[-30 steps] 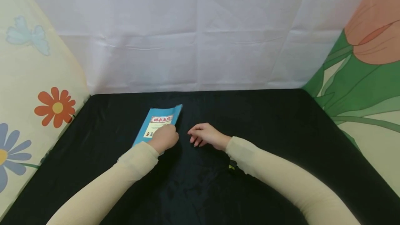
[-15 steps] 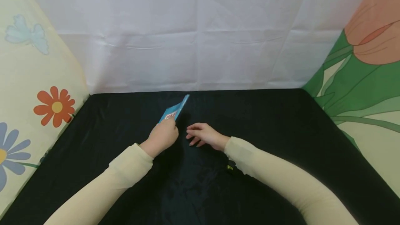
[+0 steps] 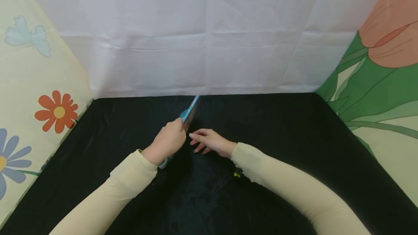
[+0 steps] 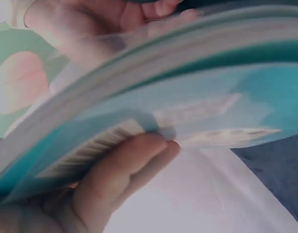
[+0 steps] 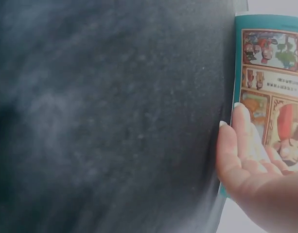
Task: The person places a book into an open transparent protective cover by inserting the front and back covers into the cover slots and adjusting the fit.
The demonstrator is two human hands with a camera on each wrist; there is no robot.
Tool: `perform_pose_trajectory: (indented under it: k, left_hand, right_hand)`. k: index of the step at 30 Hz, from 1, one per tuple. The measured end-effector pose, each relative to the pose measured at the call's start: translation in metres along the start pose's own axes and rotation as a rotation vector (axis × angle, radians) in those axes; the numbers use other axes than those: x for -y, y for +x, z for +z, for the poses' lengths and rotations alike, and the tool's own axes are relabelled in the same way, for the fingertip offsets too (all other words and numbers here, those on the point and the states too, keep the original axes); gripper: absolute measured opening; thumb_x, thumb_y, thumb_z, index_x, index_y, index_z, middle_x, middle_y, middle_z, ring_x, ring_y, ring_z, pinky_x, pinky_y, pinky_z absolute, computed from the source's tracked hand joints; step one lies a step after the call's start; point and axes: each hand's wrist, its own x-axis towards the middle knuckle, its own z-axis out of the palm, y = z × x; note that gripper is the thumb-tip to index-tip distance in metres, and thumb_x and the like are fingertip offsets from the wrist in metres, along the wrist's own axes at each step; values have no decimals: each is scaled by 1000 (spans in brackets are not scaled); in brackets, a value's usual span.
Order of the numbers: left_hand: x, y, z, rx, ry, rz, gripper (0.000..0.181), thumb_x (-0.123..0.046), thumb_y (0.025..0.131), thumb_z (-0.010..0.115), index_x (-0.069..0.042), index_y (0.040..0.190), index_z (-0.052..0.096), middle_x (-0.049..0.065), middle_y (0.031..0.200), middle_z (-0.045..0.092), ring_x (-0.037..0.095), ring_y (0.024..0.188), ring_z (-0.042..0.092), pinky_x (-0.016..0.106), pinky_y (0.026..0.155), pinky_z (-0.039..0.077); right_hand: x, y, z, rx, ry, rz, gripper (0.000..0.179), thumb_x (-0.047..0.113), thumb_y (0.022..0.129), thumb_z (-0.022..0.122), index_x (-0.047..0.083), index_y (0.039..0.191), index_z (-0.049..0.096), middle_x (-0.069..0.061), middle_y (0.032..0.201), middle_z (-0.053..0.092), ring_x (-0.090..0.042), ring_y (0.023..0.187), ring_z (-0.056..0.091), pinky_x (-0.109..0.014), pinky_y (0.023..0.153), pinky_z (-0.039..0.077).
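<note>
A thin blue-covered book stands nearly edge-on to the head camera, held by my left hand. In the left wrist view, fingers lie against the book's blue cover, which has a pale label and a barcode-like patch; the pages' edge bows above it. My right hand is just right of the book with its fingers loosely bent and nothing in them. The right wrist view shows the book's other side, with framed cartoon pictures and a teal border, and the right fingertips overlapping it.
A black cloth covers the table. Behind it hangs a white sheet. Floral panels flank both sides, the left one with a red flower, the right one with a large tulip. A small yellow-and-black item shows under the right wrist.
The left hand has turned the book from its cover facing up to nearly edge-on, its top end swinging up and right. The right hand has shifted slightly left toward it.
</note>
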Motion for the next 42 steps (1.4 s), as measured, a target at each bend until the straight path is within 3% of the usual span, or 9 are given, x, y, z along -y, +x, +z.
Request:
perform_pose_trajectory:
  k: [3,7,12,18,24,28,34,39,42]
  left_hand:
    - [-1,-3,-1,28,-66,14,32,-15,103,35,4,124,52,16,94,63,22,66,56,34,57,46]
    - [-2,-8,-1,38,-142,59,38,-18,105,35,1,136,47,17,121,62,24,87,61,38,70,50]
    - [1,-9,0,23,-236,131,37,-16,104,36,-1,135,49,16,118,63,24,91,60,39,74,49]
    - [5,-11,-1,14,-335,171,39,-14,106,36,-2,143,43,18,132,57,28,114,58,47,90,48]
    - [5,-15,-5,-89,-449,208,41,-11,106,35,1,145,39,24,132,55,36,109,60,49,87,49]
    - [6,-16,-6,-150,-517,233,40,-10,105,36,3,142,42,24,131,55,35,110,60,48,88,49]
    - [9,-17,-2,-167,-671,242,40,-9,106,33,4,143,41,26,125,58,33,101,62,41,80,51]
    - [10,-17,2,-154,-857,240,40,-10,106,31,3,143,40,27,115,60,16,84,65,29,71,51]
    - [10,-16,4,-137,-952,253,40,-11,107,30,3,143,38,27,111,60,11,80,64,27,71,52]
  right_hand:
    - [1,0,1,9,-4,4,45,29,104,48,-4,134,51,-17,118,65,-22,89,68,-36,73,55]
    - [-1,0,-1,13,-7,9,45,29,103,48,-4,133,51,-18,118,64,-24,91,68,-37,75,55]
    - [-2,-1,-2,-15,-2,22,44,30,103,49,-5,130,53,-18,117,63,-25,92,68,-38,75,55]
    - [-1,-3,-3,-54,24,49,43,30,103,50,-6,126,53,-19,117,63,-24,91,68,-38,76,55]
    - [-3,-6,-6,-91,90,65,49,33,104,47,-7,132,45,-21,120,59,-27,94,67,-39,79,54]
    - [-5,-9,-10,-70,114,61,58,37,105,41,-8,142,33,-25,128,54,-32,102,64,-41,83,53]
    - [-6,-14,-17,-43,207,8,61,37,106,36,-6,147,23,-28,133,48,-27,101,62,-43,88,50]
    - [-4,-16,-22,-73,273,-42,58,35,107,34,-6,146,25,-26,133,48,-21,101,60,-38,83,50]
    - [-4,-17,-24,-90,305,-56,56,35,107,33,-6,144,29,-22,128,53,-18,99,60,-37,82,50]
